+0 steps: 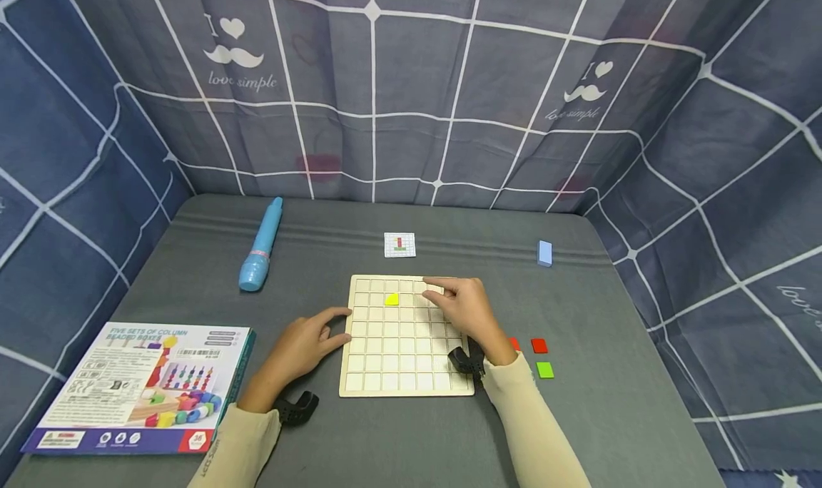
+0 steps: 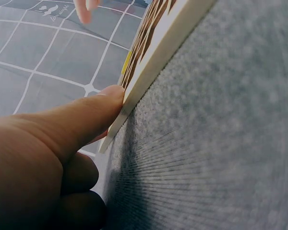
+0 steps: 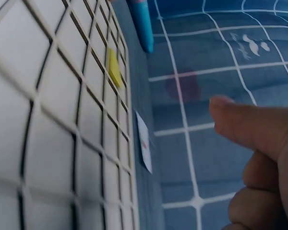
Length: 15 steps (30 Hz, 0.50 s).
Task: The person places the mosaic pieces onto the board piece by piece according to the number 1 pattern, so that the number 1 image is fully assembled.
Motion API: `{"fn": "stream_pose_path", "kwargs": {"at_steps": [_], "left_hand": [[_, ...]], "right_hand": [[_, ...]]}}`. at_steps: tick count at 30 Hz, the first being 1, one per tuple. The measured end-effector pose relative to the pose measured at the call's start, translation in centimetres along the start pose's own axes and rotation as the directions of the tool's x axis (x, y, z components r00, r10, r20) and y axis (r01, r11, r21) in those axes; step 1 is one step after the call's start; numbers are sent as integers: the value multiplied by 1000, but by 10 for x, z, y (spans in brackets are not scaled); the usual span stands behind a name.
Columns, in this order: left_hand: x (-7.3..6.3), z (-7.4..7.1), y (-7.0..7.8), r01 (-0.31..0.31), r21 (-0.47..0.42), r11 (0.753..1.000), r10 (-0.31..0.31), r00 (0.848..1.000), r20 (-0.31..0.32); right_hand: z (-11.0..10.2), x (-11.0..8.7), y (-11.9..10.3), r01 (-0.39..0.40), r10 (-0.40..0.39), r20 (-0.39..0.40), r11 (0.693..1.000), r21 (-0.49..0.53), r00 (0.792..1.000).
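A wooden grid board (image 1: pixel 411 345) lies flat on the table, with one yellow square tile (image 1: pixel 392 300) in its upper left part. My left hand (image 1: pixel 307 345) touches the board's left edge with thumb and index finger. The left wrist view shows that thumb (image 2: pixel 98 103) against the board's side edge, with other fingers curled below. Over the upper right of the board is my right hand (image 1: pixel 465 306), thumb and index finger apart and nothing between them. In the right wrist view the yellow tile (image 3: pixel 114 69) sits away from the extended finger (image 3: pixel 249 122).
A small pattern card (image 1: pixel 399 245) lies behind the board. Red tiles (image 1: pixel 539 346) and a green tile (image 1: pixel 544 370) are right of it, one red tile partly hidden by my right wrist. A blue block (image 1: pixel 544 253), a blue microphone (image 1: pixel 261 245) and a boxed set (image 1: pixel 141 388) lie around.
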State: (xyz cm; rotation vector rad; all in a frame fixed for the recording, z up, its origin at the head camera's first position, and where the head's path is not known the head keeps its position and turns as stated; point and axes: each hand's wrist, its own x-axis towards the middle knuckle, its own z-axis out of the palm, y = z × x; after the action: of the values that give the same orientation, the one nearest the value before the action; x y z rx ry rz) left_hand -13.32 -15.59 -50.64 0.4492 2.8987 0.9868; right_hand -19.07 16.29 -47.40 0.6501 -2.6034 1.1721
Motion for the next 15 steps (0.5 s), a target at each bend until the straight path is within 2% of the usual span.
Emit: {"fn": "stream_pose_path", "kwargs": {"at_steps": [3, 6, 10, 13, 15], "left_hand": [[0, 0, -1, 0, 4, 1000, 0, 1000, 2], [-1, 0, -1, -6, 0, 1000, 6, 1000, -5], [0, 0, -2, -5, 0, 1000, 5, 1000, -2], [1, 0, -2, -10, -8, 1000, 10, 1000, 5], [-1, 0, -2, -11, -20, 1000, 11, 1000, 4]], "right_hand": [[-15, -7, 4, 12, -12, -1, 1000, 1, 1000], [-30, -16, 9, -12, 12, 9, 1000, 12, 1000], [-52, -36, 16, -123, 120, 36, 988, 96, 992], [-67, -55, 23, -228, 222, 55, 958, 175, 974], [-75, -66, 30, -269, 262, 62, 942, 202, 963]]}}
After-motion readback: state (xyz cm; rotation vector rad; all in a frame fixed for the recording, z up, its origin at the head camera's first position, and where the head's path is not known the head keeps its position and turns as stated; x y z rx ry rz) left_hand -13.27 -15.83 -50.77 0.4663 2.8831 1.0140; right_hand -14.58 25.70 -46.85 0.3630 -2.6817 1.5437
